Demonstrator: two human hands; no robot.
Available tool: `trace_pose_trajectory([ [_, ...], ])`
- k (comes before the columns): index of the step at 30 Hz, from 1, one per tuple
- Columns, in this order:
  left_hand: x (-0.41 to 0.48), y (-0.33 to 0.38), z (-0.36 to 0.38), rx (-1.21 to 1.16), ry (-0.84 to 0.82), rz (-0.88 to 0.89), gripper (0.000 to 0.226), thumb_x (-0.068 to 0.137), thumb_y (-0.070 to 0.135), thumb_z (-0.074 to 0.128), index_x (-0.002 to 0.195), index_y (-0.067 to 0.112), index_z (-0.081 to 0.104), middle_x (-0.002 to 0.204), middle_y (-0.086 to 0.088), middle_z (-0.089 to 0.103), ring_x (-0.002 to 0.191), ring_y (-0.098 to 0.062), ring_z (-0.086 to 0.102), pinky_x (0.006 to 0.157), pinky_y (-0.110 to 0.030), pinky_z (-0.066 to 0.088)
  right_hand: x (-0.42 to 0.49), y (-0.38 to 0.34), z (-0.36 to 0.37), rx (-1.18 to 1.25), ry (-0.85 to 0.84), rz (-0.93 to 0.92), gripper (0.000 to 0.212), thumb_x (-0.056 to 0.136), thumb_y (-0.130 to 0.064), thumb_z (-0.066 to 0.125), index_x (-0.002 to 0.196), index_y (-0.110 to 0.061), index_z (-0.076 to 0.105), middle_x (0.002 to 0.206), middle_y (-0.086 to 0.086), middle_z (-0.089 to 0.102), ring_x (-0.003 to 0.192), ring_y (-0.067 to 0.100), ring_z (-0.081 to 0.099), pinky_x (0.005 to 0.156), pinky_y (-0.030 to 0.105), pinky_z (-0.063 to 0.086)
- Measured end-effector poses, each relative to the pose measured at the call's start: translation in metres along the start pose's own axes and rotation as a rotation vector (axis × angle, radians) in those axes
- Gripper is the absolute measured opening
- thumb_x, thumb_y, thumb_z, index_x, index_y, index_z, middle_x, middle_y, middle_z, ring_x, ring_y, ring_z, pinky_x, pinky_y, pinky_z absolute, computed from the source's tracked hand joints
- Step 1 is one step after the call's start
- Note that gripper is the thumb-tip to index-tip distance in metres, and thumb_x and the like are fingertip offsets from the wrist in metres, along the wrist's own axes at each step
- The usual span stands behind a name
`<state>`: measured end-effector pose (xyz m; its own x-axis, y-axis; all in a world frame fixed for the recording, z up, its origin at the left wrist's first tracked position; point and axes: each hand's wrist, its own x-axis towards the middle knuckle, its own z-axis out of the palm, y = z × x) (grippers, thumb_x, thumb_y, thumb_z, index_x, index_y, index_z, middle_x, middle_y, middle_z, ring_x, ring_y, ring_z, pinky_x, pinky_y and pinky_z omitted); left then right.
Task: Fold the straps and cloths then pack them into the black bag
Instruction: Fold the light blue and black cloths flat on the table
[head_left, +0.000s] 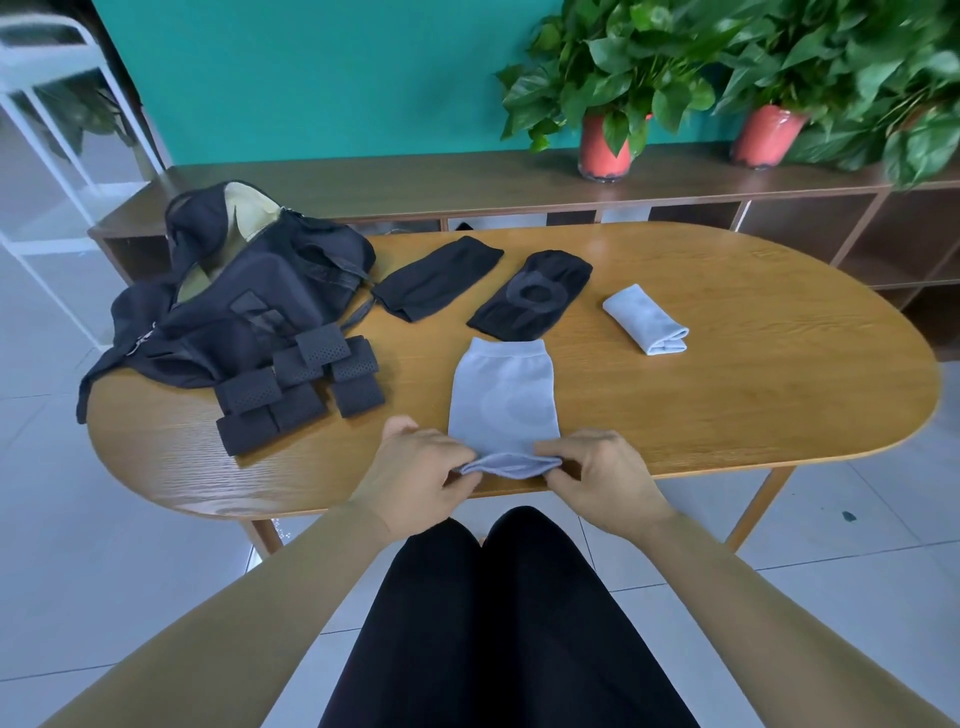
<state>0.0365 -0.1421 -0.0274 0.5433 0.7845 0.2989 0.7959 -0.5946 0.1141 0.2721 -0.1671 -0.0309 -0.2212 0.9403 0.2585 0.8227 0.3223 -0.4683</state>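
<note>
A light grey cloth sleeve (501, 395) lies flat near the front edge of the wooden table (727, 395). My left hand (421, 475) pinches its near left corner and my right hand (597, 475) pinches its near right corner, lifting the near hem. A folded grey cloth (647, 326) lies to the right. Two black cloths (439, 276) (532, 295) lie flat behind the grey sleeve. Several folded black straps (298, 387) are stacked at the left, in front of the open black bag (234, 296).
A low wooden shelf (415, 176) runs behind the table with two potted plants (605, 145) (766, 137) in red pots. A white frame (57, 130) stands at the far left. My legs are under the table's front edge.
</note>
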Motion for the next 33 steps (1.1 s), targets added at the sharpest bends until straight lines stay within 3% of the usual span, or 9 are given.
trace_pose_trajectory([
  [3, 0.011, 0.000, 0.000, -0.176, -0.034, -0.235, 0.039, 0.094, 0.045, 0.044, 0.070, 0.015, 0.052, 0.055, 0.002, 0.047, 0.061, -0.015, 0.051, 0.086, -0.031, 0.025, 0.011, -0.002, 0.000, 0.220, 0.059, 0.239, 0.020, 0.082, -0.026, 0.058, 0.073, -0.009, 0.063, 0.060, 0.010, 0.054, 0.057, 0.024, 0.043, 0.052, 0.032, 0.035],
  [6, 0.023, 0.001, 0.003, -0.268, -0.024, -0.374, 0.035, 0.092, 0.040, 0.054, 0.069, 0.014, 0.048, 0.056, 0.003, 0.043, 0.066, -0.019, 0.052, 0.080, -0.032, 0.026, 0.020, -0.003, 0.008, 0.289, 0.121, 0.403, 0.025, 0.081, -0.029, 0.062, 0.065, -0.010, 0.058, 0.057, 0.010, 0.053, 0.055, 0.017, 0.040, 0.057, 0.029, 0.035],
  [10, 0.032, 0.001, 0.003, -0.268, 0.003, -0.450, 0.031, 0.091, 0.042, 0.057, 0.078, 0.014, 0.057, 0.063, -0.002, 0.056, 0.071, -0.019, 0.054, 0.072, -0.032, 0.022, 0.029, -0.006, 0.015, 0.142, 0.201, 0.455, 0.021, 0.085, -0.034, 0.062, 0.069, -0.020, 0.065, 0.061, -0.008, 0.060, 0.082, 0.017, 0.050, 0.080, 0.032, 0.036],
  [13, 0.035, 0.002, 0.006, -0.217, 0.019, -0.471, 0.030, 0.092, 0.043, 0.054, 0.087, 0.015, 0.062, 0.068, -0.003, 0.062, 0.073, -0.019, 0.056, 0.074, -0.033, 0.023, 0.031, -0.007, 0.019, -0.015, 0.222, 0.472, 0.023, 0.088, -0.037, 0.058, 0.077, -0.020, 0.068, 0.070, -0.005, 0.065, 0.090, 0.015, 0.046, 0.077, 0.029, 0.024],
  [19, 0.041, 0.004, 0.009, -0.205, 0.017, -0.523, 0.035, 0.094, 0.046, 0.051, 0.124, 0.029, 0.055, 0.083, 0.008, 0.068, 0.089, -0.015, 0.061, 0.088, -0.032, 0.023, 0.032, -0.009, 0.027, -0.137, 0.267, 0.482, 0.022, 0.087, -0.032, 0.055, 0.073, -0.017, 0.063, 0.067, -0.003, 0.060, 0.090, 0.016, 0.044, 0.072, 0.029, 0.016],
  [23, 0.041, 0.007, 0.010, -0.168, 0.007, -0.495, 0.041, 0.094, 0.042, 0.052, 0.132, 0.030, 0.045, 0.079, 0.008, 0.066, 0.087, -0.013, 0.061, 0.091, -0.032, 0.022, 0.031, -0.009, 0.028, -0.159, 0.254, 0.479, 0.017, 0.085, -0.030, 0.056, 0.070, -0.022, 0.056, 0.068, -0.005, 0.058, 0.092, 0.015, 0.042, 0.073, 0.031, 0.019],
  [26, 0.037, 0.006, 0.012, -0.112, 0.072, -0.462, 0.040, 0.090, 0.039, 0.059, 0.127, 0.029, 0.047, 0.083, 0.010, 0.062, 0.087, -0.013, 0.060, 0.086, -0.034, 0.025, 0.030, -0.011, 0.031, -0.175, 0.268, 0.478, 0.013, 0.085, -0.030, 0.057, 0.078, -0.019, 0.063, 0.067, -0.006, 0.054, 0.094, 0.017, 0.044, 0.073, 0.030, 0.020],
  [30, 0.035, 0.006, 0.018, 0.033, 0.183, -0.148, 0.031, 0.073, 0.014, 0.077, 0.100, 0.023, 0.065, 0.095, 0.004, 0.060, 0.089, -0.020, 0.055, 0.077, -0.033, 0.028, 0.030, -0.014, 0.032, -0.188, 0.302, 0.475, 0.014, 0.086, -0.029, 0.060, 0.092, -0.018, 0.064, 0.071, -0.006, 0.052, 0.096, 0.020, 0.047, 0.073, 0.031, 0.024],
  [33, 0.032, 0.011, 0.021, 0.034, 0.074, 0.141, 0.037, 0.077, 0.004, 0.065, 0.112, 0.018, 0.065, 0.122, 0.003, 0.062, 0.115, -0.018, 0.055, 0.093, -0.029, 0.027, 0.031, -0.015, 0.030, -0.178, 0.265, 0.495, 0.021, 0.088, -0.031, 0.057, 0.106, -0.021, 0.059, 0.079, -0.005, 0.058, 0.101, 0.018, 0.047, 0.077, 0.032, 0.028],
])
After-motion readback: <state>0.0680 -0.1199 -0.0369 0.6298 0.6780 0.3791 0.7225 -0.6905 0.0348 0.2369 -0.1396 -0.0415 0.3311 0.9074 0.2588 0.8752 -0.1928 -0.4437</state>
